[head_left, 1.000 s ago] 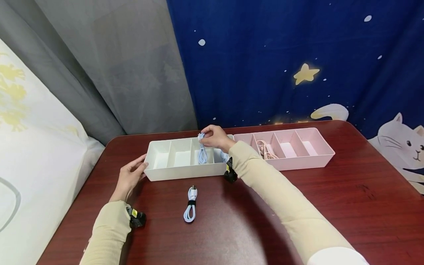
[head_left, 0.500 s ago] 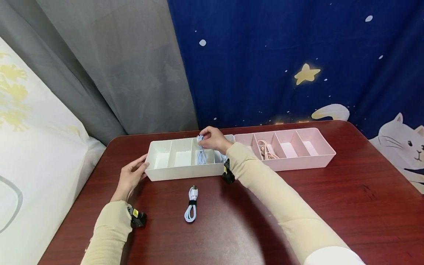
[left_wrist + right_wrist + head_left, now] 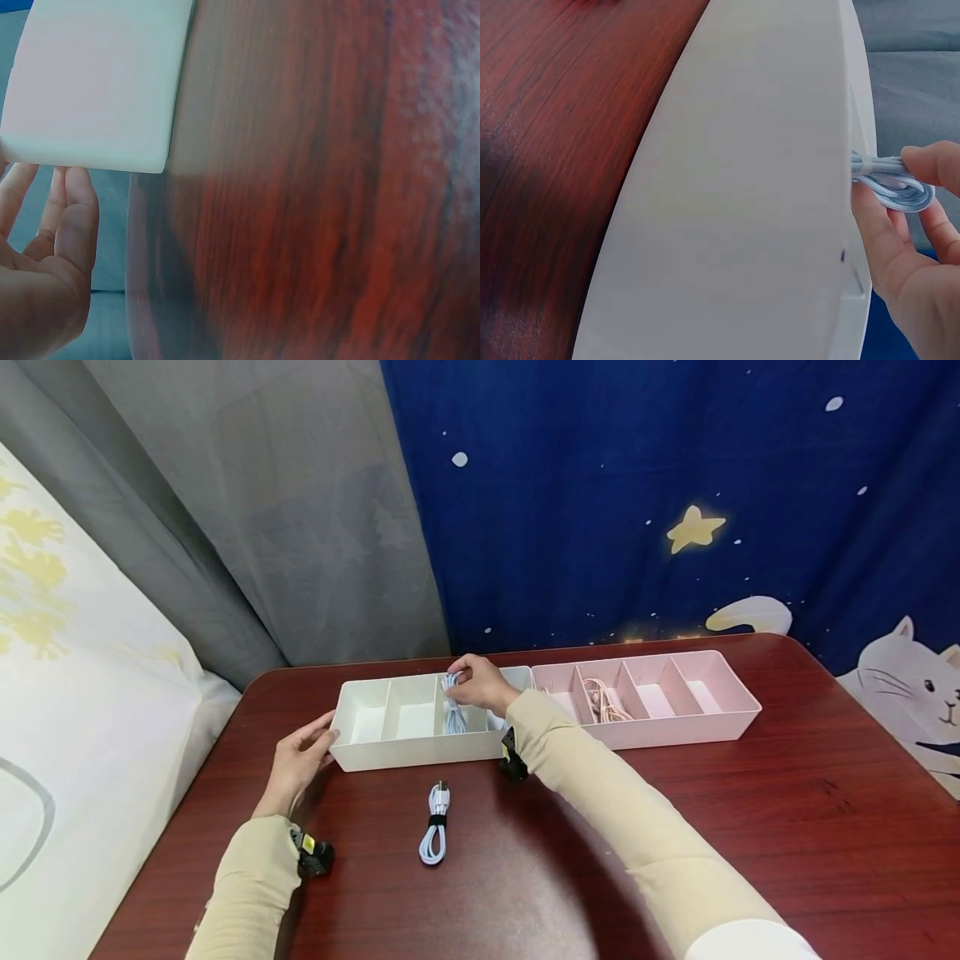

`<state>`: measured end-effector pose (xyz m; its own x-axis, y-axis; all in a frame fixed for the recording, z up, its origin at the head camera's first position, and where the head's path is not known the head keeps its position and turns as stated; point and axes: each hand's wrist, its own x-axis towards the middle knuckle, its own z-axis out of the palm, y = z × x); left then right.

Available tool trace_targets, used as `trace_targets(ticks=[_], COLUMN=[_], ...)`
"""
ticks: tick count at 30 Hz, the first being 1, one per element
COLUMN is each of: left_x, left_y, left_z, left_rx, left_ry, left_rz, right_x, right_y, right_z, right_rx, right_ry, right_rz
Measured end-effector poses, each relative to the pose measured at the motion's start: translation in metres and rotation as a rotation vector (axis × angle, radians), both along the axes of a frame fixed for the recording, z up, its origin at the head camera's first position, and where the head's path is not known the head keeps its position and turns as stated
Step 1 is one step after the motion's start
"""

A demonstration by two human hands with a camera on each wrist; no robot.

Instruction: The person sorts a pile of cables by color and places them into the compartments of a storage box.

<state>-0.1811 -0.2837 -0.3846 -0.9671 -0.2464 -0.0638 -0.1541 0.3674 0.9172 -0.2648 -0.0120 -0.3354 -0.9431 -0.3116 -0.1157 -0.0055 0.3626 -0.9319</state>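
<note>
My right hand (image 3: 483, 685) pinches a coiled light-blue cable (image 3: 454, 714) between thumb and fingers. The coil hangs inside the third compartment from the left of the white divided box (image 3: 420, 752). In the right wrist view the cable (image 3: 892, 184) shows above the box rim, looped and banded. At the box's left end, my left hand (image 3: 296, 760) touches the end wall with extended fingertips, as the left wrist view of the hand (image 3: 60, 240) also shows. Another light-blue USB cable (image 3: 432, 843), bundled with a black strap, lies on the table in front of the box.
A pink divided box (image 3: 675, 727) adjoins the white one on the right; a pink cable (image 3: 603, 702) lies in its second compartment. My right forearm partly hides the fourth white compartment. The wooden table (image 3: 787, 827) ends at the curtains (image 3: 600, 510) behind.
My right hand has moved slightly down and left, lowering the cable deeper into the compartment. My left hand has kept its place at the box end.
</note>
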Motion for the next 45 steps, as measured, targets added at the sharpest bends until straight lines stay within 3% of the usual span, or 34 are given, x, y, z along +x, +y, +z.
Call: trace_targets(ticks=[45], left_x=[0.0009], left_y=[0.0014], left_z=[0.0009], left_rx=[0.005], left_ry=[-0.031], left_rz=[0.024], right_x=[0.0085], right_y=[-0.0085], right_z=[-0.0085], right_rx=[0.078], right_ry=[0.063], right_rz=[0.033])
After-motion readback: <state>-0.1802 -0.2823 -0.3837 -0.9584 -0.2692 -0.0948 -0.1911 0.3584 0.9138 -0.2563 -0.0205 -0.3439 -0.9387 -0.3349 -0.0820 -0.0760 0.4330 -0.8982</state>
